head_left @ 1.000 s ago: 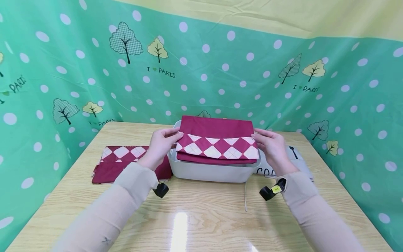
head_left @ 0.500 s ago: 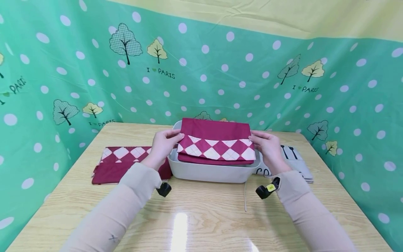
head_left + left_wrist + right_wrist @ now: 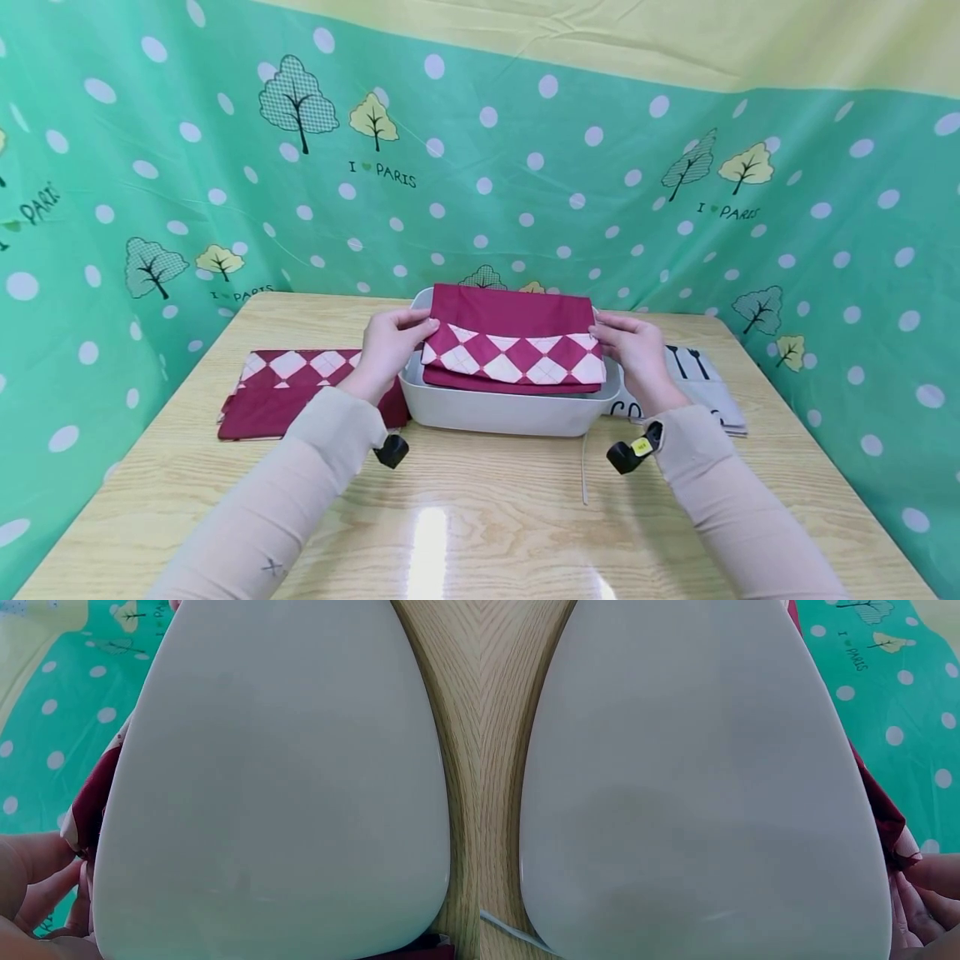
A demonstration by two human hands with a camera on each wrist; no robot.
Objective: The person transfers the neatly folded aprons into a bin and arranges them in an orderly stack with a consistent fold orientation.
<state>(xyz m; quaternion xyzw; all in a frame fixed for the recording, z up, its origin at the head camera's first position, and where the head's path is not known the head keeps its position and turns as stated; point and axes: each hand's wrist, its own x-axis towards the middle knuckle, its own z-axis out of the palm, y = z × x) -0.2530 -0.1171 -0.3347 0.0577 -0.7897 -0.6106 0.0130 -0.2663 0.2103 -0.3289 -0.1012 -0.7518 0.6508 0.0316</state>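
A folded maroon cloth point(image 3: 517, 308) with a white diamond-patterned band lies over the mouth of a white oblong bin point(image 3: 498, 417). At its left edge my left hand point(image 3: 390, 346) pinches the cloth between thumb and fingers. My right hand point(image 3: 633, 354) grips the opposite edge the same way. In the left wrist view the bin wall point(image 3: 270, 780) fills most of the picture, with the left thumb and fingers at the cloth's corner. The right wrist view likewise has the bin wall point(image 3: 705, 780) in front, hiding most of the cloth.
Another folded maroon cloth point(image 3: 277, 408) with diamonds lies left of the bin, partly behind the left forearm. To the right is a grey folded cloth point(image 3: 712, 392) with printed cutlery and letters. A thin pale cord point(image 3: 585, 475) trails on the wooden table point(image 3: 495, 517).
The right hand has moved slightly left and the cloth's right edge has come inward with it. The cloth has sunk a little into the bin's mouth. The left hand has barely moved.
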